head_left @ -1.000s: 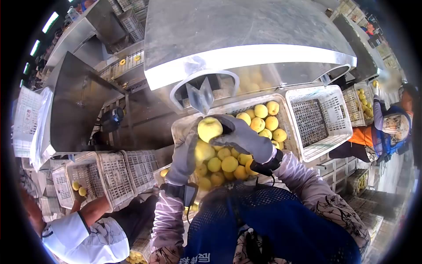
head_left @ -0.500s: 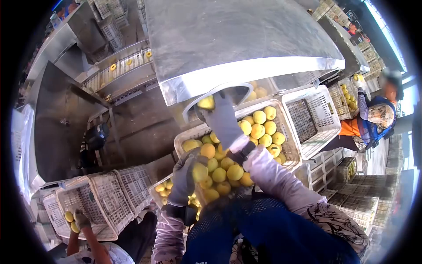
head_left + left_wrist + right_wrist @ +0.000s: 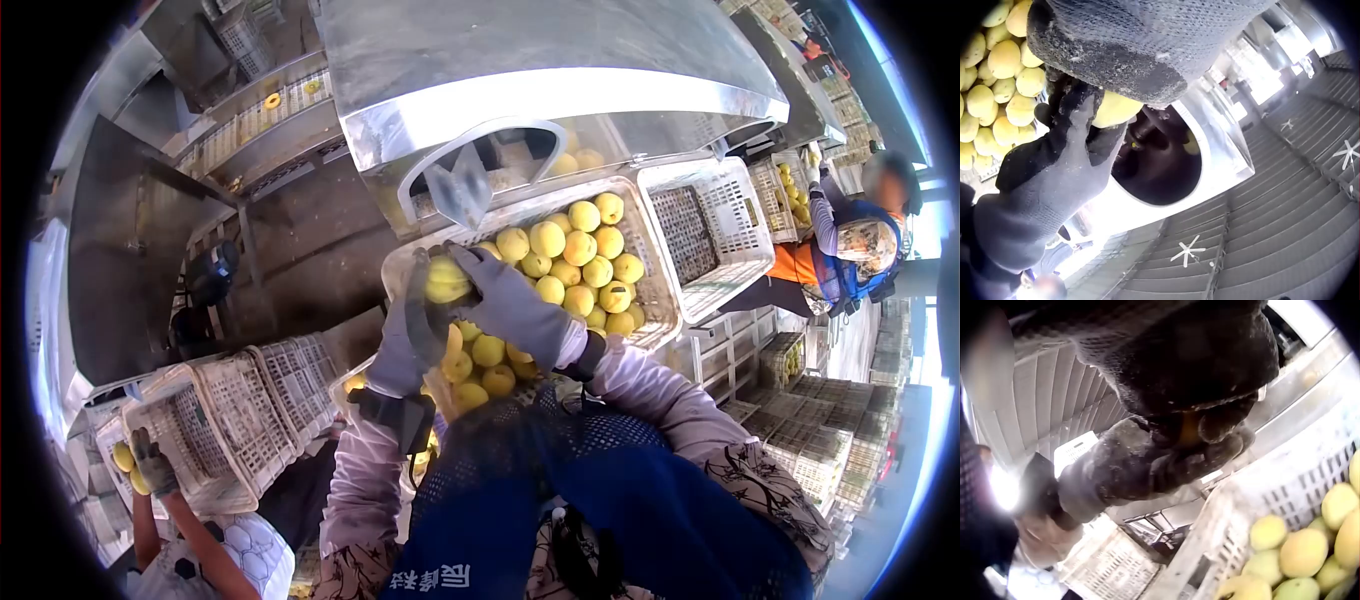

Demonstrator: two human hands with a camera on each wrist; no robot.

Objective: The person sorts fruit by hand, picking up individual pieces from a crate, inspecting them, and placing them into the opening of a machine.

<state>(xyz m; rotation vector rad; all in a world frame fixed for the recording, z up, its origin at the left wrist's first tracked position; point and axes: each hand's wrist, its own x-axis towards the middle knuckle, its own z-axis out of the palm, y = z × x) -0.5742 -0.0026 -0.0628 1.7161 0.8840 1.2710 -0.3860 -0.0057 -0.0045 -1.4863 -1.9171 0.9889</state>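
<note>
You are holding one yellow fruit [image 3: 447, 281] over the left end of the big crate [image 3: 662, 290]. Your left hand [image 3: 404, 335] is curling its fingers around the fruit. Your right hand [image 3: 515, 305] is pinching the same fruit from the other side, so both hands are full with it. Both are wearing gray gloves.

A pile of fruit [image 3: 577, 272] is lying inside the big crate, in front of your hands and to their right. A second crate [image 3: 745, 225] is standing just to the right of the big crate. A shiny metal machine [image 3: 560, 50] is standing behind the big crate, and its round hole [image 3: 1160, 156] is facing the crate. A metal flap [image 3: 460, 188] is sticking out there, close behind the crate.

To the left of the big crate, more crates [image 3: 240, 410] are leaning in a row. A person in a white shirt [image 3: 250, 545] is reaching toward them. Far to the right of the big crate, a person in orange and blue [image 3: 835, 240] is working.
</note>
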